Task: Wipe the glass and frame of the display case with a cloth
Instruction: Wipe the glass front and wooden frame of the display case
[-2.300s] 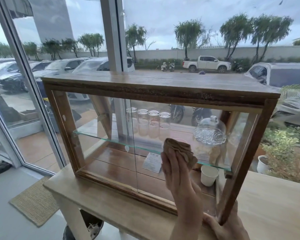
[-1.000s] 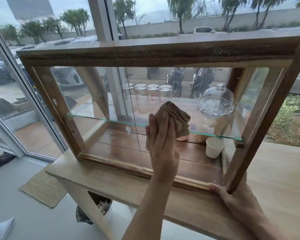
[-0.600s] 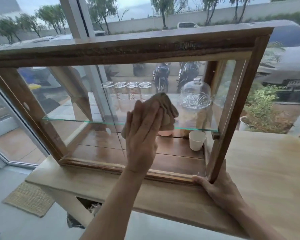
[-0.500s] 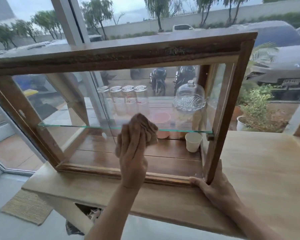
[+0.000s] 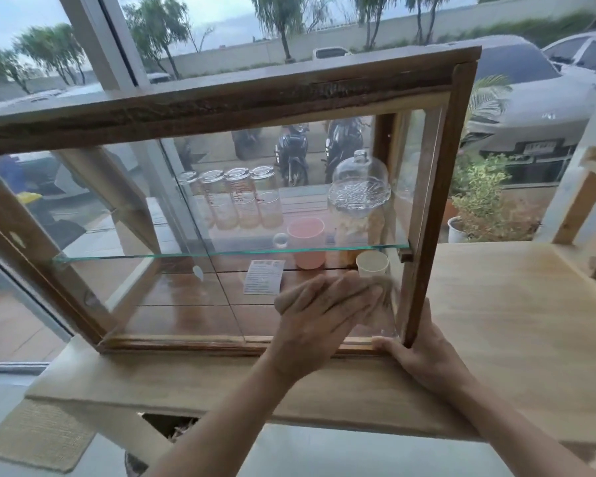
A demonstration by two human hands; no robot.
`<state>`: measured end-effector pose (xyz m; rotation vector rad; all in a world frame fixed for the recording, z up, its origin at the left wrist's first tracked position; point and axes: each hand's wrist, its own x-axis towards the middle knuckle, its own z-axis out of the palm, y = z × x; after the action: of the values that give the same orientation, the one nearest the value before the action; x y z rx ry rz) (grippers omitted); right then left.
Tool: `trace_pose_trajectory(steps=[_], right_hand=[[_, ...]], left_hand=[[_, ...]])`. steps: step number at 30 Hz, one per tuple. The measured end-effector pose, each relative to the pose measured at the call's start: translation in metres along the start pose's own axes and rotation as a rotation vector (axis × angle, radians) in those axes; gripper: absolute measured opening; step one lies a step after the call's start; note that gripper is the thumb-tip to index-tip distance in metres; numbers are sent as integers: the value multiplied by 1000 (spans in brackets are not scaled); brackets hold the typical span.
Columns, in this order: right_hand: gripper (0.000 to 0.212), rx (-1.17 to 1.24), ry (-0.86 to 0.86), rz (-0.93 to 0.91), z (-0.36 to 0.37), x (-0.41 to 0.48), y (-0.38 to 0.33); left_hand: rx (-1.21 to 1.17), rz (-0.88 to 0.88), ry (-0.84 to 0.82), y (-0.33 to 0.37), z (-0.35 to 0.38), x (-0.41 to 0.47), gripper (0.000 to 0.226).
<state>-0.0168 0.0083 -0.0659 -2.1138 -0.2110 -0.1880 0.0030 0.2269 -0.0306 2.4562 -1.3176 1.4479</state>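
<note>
A wooden-framed display case (image 5: pixel 221 105) with glass front panes (image 5: pixel 145 208) stands on a pale wooden table (image 5: pixel 513 321). My left hand (image 5: pixel 320 321) presses a brown cloth (image 5: pixel 379 287) flat against the lower right part of the front glass; the cloth is motion-blurred and mostly hidden under my fingers. My right hand (image 5: pixel 424 352) grips the bottom of the case's right front post. Inside, a glass shelf (image 5: pixel 152 256) carries several jars (image 5: pixel 241 197), a pink cup (image 5: pixel 306 242) and a glass dome (image 5: pixel 358 187).
A white cup (image 5: pixel 372 266) and a printed card (image 5: pixel 264 280) lie on the case floor. Large windows stand behind, with parked cars and motorbikes outside. A potted plant (image 5: pixel 479 208) sits at the right. A woven mat (image 5: pixel 35 438) lies on the floor at lower left.
My left hand has slid the cloth down and to the right across the glass, from the shelf level to the lower right corner. My right hand has stayed on the post.
</note>
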Motion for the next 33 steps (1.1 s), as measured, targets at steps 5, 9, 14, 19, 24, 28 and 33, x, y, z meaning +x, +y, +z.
trace_pose_trajectory(steps=[5, 9, 14, 19, 24, 28, 33], right_hand=[[73, 0, -61, -17, -10, -1, 1], [74, 231, -63, -74, -29, -2, -12], [89, 209, 25, -184, -40, 18, -44], [79, -16, 91, -262, -46, 27, -56], [75, -68, 87, -231, -48, 26, -51], [72, -66, 64, -243, -48, 27, -52], [59, -21, 72, -239, -54, 29, -58]], left_hand=[[56, -39, -36, -41, -19, -13, 42], [52, 58, -200, -38, -14, -58, 50], [27, 189, -236, 3, 6, -36, 51], [40, 245, -267, 1, 7, -23, 52], [25, 261, -311, -1, 5, -47, 50], [10, 270, -269, 10, 11, -15, 50], [62, 256, -295, -7, 0, -43, 52]])
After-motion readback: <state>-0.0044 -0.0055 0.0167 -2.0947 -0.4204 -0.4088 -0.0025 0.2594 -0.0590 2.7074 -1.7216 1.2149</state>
